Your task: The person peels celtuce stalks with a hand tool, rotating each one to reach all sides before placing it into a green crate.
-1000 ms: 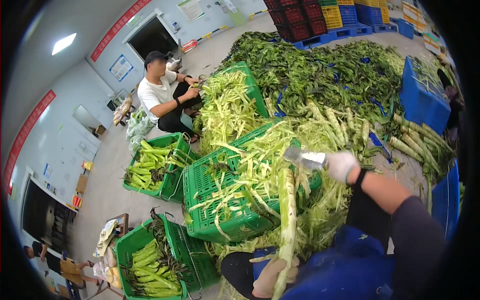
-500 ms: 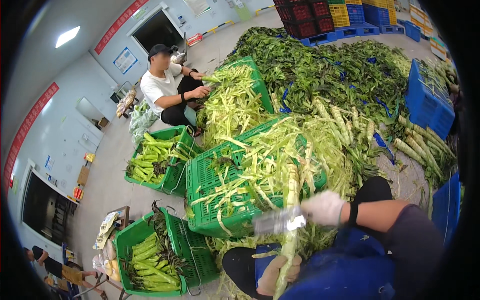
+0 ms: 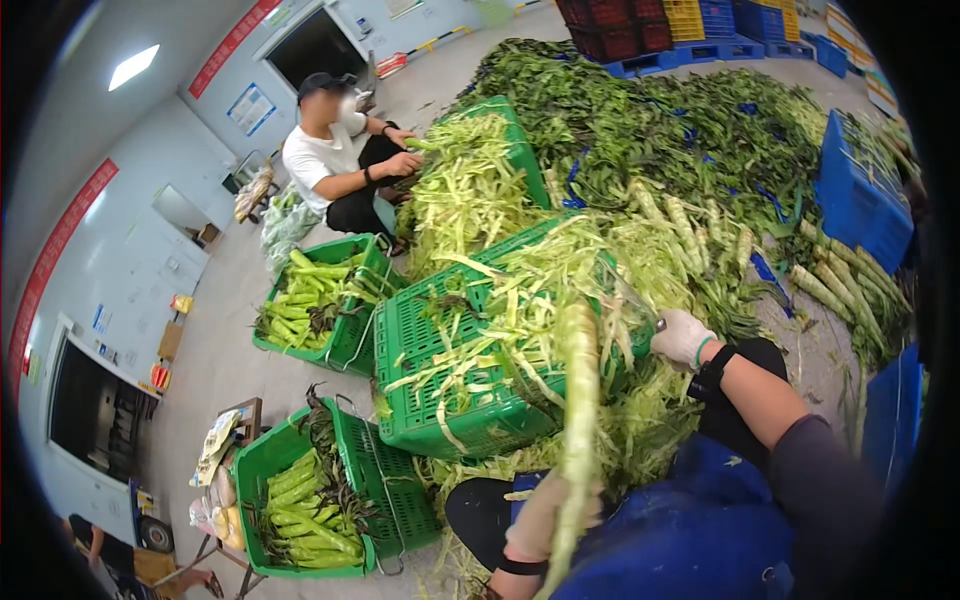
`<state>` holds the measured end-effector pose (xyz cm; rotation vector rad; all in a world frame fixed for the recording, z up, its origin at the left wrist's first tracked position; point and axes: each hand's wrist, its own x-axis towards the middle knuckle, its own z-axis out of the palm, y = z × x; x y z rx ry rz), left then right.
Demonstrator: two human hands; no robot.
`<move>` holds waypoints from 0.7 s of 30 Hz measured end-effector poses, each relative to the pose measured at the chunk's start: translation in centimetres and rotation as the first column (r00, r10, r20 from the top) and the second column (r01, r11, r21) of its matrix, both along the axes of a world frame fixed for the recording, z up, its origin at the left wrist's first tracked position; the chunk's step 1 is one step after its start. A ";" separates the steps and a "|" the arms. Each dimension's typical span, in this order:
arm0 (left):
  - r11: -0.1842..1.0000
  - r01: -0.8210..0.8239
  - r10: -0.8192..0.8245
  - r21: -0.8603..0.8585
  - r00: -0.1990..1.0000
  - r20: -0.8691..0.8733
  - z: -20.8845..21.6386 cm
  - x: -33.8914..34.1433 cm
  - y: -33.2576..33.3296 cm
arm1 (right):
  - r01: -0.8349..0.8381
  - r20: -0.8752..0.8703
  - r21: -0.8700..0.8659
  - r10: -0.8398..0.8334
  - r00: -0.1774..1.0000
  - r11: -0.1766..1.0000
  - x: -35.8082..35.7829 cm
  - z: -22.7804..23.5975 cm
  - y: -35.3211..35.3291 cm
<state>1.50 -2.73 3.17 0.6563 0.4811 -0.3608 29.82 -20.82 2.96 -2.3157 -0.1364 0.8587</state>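
A long, pale green celtuce stem [image 3: 578, 400] stands upright and slightly tilted before me, its upper part against the peel-covered green crate. My left hand [image 3: 545, 515], in a pale glove, is closed round its lower part; the stem hides some of the fingers. To the right of the stem, my gloved right hand [image 3: 684, 338] grips the handle of a knife. The knife's blade [image 3: 630, 292] points up and left, thin and hard to make out against the peelings, apart from the stem. Strips of peel [image 3: 540, 300] lie over the upturned green crate [image 3: 440, 400].
Two green crates of peeled stems, one nearer [image 3: 240, 470] and one farther [image 3: 350, 262], stand at left. A co-worker [image 3: 325, 160] crouches beside another peel-covered crate [image 3: 520, 160]. Beyond lies a large leaf heap [image 3: 640, 130]. Unpeeled stems [image 3: 840, 290] and a blue crate [image 3: 865, 200] are at right.
My right hand has swung the knife up and to the right, off the stem. My left hand still grips the celtuce, whose top now shows more plainly.
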 end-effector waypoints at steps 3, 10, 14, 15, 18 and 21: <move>0.928 -0.139 0.145 -0.346 0.989 -0.008 0.9 -0.1 0.8 | -0.061 0.312 0.069 0.037 0.949 0.996 -1.6 -0.4 -1.3; 0.984 -0.127 0.118 -0.127 0.990 -0.075 -2.4 -1.3 -1.4 | -0.718 0.324 -0.404 0.823 0.467 0.567 -8.5 3.2 1.4; 0.997 -0.075 0.074 -0.001 0.986 -0.150 -1.8 -0.8 -1.6 | -0.256 0.547 -0.418 0.466 0.696 0.872 2.9 -1.8 -2.1; 0.998 -0.005 0.017 0.062 0.981 -0.194 -1.0 -0.6 -1.9 | -0.070 0.456 -0.584 0.398 0.796 0.809 5.9 -2.7 -3.5; 0.964 0.035 0.009 0.264 0.986 -0.165 0.0 0.4 -1.9 | -0.257 0.526 -0.406 0.455 0.719 0.877 1.4 0.7 -1.5; 0.925 0.093 -0.030 0.368 0.985 -0.172 0.2 0.4 -1.9 | -0.687 0.302 -0.376 0.783 0.544 0.622 -6.4 5.5 1.7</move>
